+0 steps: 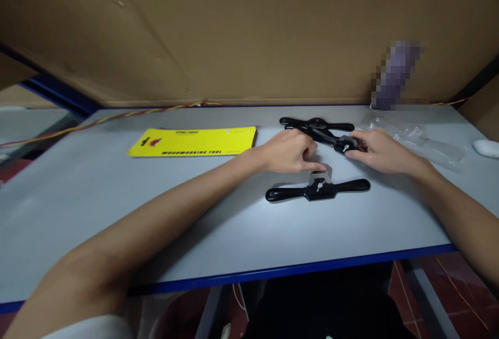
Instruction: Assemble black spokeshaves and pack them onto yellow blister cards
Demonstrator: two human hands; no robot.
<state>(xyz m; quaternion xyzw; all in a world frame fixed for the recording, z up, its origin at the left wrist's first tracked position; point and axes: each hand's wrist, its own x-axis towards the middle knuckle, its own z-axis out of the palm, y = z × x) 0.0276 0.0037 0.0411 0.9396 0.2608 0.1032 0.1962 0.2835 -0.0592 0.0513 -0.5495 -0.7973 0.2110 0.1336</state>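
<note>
Three black spokeshaves are on the table. The nearest spokeshave (pixel 322 191) lies flat, its silvery blade (pixel 326 175) sticking out on the far side. At that blade is my left hand (pixel 290 151), fingers curled and thumb against the metal; its fingertips are partly hidden. My right hand (pixel 380 152) grips a second spokeshave (pixel 343 144) by its right end, with fingers around the handle and body. Its left handle runs behind my left hand. Just beyond lies a third spokeshave (pixel 316 122), which neither hand holds.
A yellow card (pixel 195 142) printed "woodworking tool" lies to the left. Clear plastic packaging (pixel 432 144) is at the right, near a white mouse-like object (pixel 486 147). A cardboard wall (pixel 249 32) closes off the back, with twisted red-yellow wire (pixel 156 114) along it. A pixelated purple shape (pixel 397 76) stands there.
</note>
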